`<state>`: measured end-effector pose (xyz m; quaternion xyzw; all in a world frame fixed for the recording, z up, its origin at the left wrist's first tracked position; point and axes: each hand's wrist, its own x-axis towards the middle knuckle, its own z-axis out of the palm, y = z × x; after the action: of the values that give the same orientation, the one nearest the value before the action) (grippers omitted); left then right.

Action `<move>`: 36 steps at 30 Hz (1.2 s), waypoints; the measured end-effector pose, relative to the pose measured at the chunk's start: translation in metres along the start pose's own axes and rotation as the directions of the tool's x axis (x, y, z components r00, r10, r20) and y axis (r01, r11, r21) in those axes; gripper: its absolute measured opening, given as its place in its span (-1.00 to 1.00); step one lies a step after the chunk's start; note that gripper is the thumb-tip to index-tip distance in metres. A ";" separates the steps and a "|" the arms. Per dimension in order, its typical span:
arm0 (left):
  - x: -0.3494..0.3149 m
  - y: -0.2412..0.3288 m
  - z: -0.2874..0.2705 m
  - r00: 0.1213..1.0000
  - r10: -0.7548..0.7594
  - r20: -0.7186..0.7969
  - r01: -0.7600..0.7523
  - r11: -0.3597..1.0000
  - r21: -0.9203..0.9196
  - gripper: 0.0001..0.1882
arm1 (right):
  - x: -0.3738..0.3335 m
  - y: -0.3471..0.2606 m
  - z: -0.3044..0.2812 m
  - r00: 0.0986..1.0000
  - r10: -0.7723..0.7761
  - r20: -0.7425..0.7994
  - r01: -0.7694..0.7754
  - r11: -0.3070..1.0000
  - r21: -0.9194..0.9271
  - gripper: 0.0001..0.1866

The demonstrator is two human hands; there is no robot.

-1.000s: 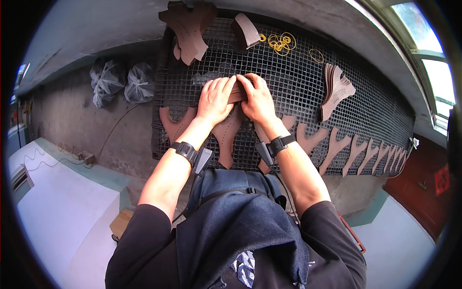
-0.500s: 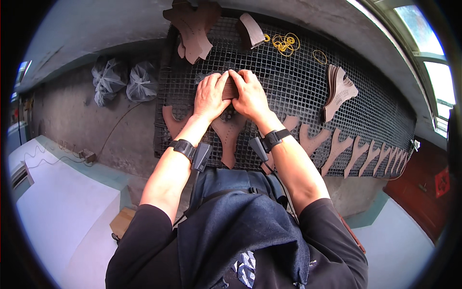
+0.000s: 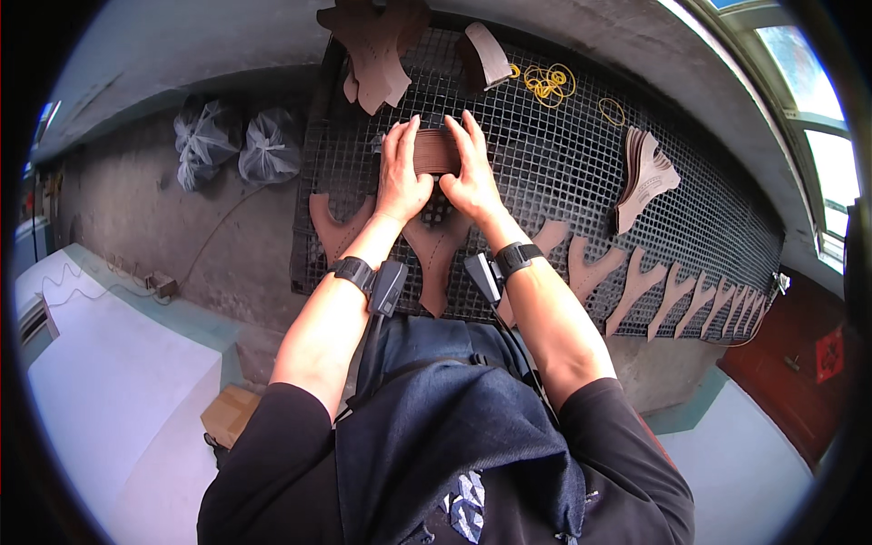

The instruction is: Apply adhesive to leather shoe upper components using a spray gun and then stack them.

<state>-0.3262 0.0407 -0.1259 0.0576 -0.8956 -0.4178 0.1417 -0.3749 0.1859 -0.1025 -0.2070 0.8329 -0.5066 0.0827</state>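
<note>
A stack of thin brown cut pieces (image 3: 437, 153) sits between my two hands on the black grid-topped table, its layered edges facing me. My left hand (image 3: 403, 173) presses its left end, fingers pointing away from me and thumb at the near edge. Against the right end lies my right hand (image 3: 470, 171), fingers straight and thumb bent in. Below my hands is a flat brown Y-shaped piece (image 3: 435, 250) with a line of small marks. Another Y-shaped piece (image 3: 336, 232) lies partly under my left forearm.
Several Y-shaped pieces (image 3: 633, 289) line the near edge of the grid table (image 3: 545, 136). Fanned stacks stand at the far left (image 3: 377, 54) and right (image 3: 647, 177). A curved stack (image 3: 488, 56) lies by yellow rubber bands (image 3: 549, 84). Tied plastic bags (image 3: 270, 147) rest on the floor.
My hands have moved apart sideways from over the stack to its two ends, fingers straighter. More of the stack's layered edges shows now. The view has shifted slightly.
</note>
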 end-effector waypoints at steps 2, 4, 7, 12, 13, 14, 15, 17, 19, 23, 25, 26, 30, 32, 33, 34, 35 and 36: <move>0.001 -0.002 -0.001 0.999 0.024 -0.039 -0.023 1.000 0.015 -0.06 | 0.002 0.000 0.003 0.999 0.036 0.001 -0.036 0.997 0.073 -0.08; 0.003 0.003 -0.002 1.000 0.005 -0.017 -0.006 0.998 -0.064 -0.09 | 0.004 0.005 0.000 0.997 -0.027 -0.073 0.030 0.999 0.032 -0.13; 0.004 0.004 -0.003 0.999 0.027 -0.023 -0.026 0.999 0.036 -0.12 | 0.005 0.005 -0.007 0.998 0.019 -0.054 -0.018 1.000 0.017 -0.15; -0.001 0.003 -0.003 0.999 0.035 0.031 -0.041 0.971 0.234 -0.13 | 0.003 -0.003 -0.004 0.999 0.050 0.002 -0.050 0.996 -0.076 -0.11; 0.000 0.005 -0.002 0.999 0.009 0.047 -0.019 0.975 0.221 -0.11 | 0.003 -0.003 -0.004 0.999 0.049 -0.011 -0.050 0.995 -0.084 -0.11; -0.002 0.007 -0.002 0.999 0.013 0.045 -0.023 0.975 0.220 -0.11 | 0.002 -0.004 -0.005 0.999 0.048 -0.025 -0.050 0.995 -0.092 -0.11; -0.004 0.006 -0.001 0.999 0.037 0.026 -0.041 0.979 0.200 -0.11 | 0.001 -0.005 -0.005 0.999 0.034 -0.032 -0.037 0.994 -0.098 -0.11; -0.003 0.002 0.001 0.999 0.050 -0.009 -0.047 0.982 0.184 -0.14 | 0.003 -0.007 -0.004 0.998 0.053 -0.020 -0.055 0.995 -0.089 -0.12; -0.003 0.003 -0.003 0.999 0.045 -0.004 -0.044 0.983 0.179 -0.16 | 0.001 -0.009 -0.006 0.997 0.082 -0.002 -0.081 0.994 -0.079 -0.13; 0.002 0.013 -0.019 0.998 0.041 0.041 -0.045 0.995 0.085 -0.25 | -0.001 -0.019 -0.026 0.991 0.082 0.107 -0.071 0.992 -0.104 -0.21; 0.010 0.027 -0.034 0.986 0.146 0.081 -0.151 0.987 0.058 -0.27 | -0.001 -0.017 -0.047 0.989 0.045 0.138 -0.043 0.999 -0.020 -0.23; 0.014 0.034 -0.041 0.985 0.150 0.080 -0.155 0.987 0.053 -0.27 | -0.001 -0.012 -0.058 0.980 0.132 0.150 -0.153 0.978 0.138 -0.32; 0.028 0.068 -0.074 0.872 0.439 0.217 -0.433 0.898 -0.077 -0.27 | 0.003 -0.026 -0.105 0.775 0.339 0.534 -0.617 0.592 0.518 -0.49; 0.039 0.086 -0.074 0.725 0.639 0.256 -0.612 0.769 -0.187 -0.28 | 0.002 -0.027 -0.122 0.684 0.227 0.693 -0.691 0.505 0.517 -0.47; 0.044 0.096 -0.075 0.708 0.668 0.229 -0.634 0.744 -0.211 -0.30 | 0.002 -0.026 -0.129 0.664 0.189 0.724 -0.717 0.436 0.544 -0.48; 0.049 0.099 -0.069 0.709 0.668 0.225 -0.634 0.744 -0.209 -0.30 | 0.004 -0.022 -0.136 0.663 0.187 0.725 -0.716 0.439 0.542 -0.48; 0.059 0.100 -0.063 0.690 0.703 0.174 -0.674 0.711 -0.199 -0.30 | 0.005 -0.017 -0.141 0.724 0.176 0.667 -0.662 0.451 0.599 -0.50; 0.067 0.100 -0.058 0.668 0.734 0.124 -0.711 0.678 -0.185 -0.31 | 0.008 -0.018 -0.143 0.779 0.162 0.606 -0.603 0.459 0.652 -0.52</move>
<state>-0.3713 0.0478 -0.0004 -0.3507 -0.8270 -0.3841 0.2135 -0.4274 0.2907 -0.0182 -0.0576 0.4765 -0.7345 0.4798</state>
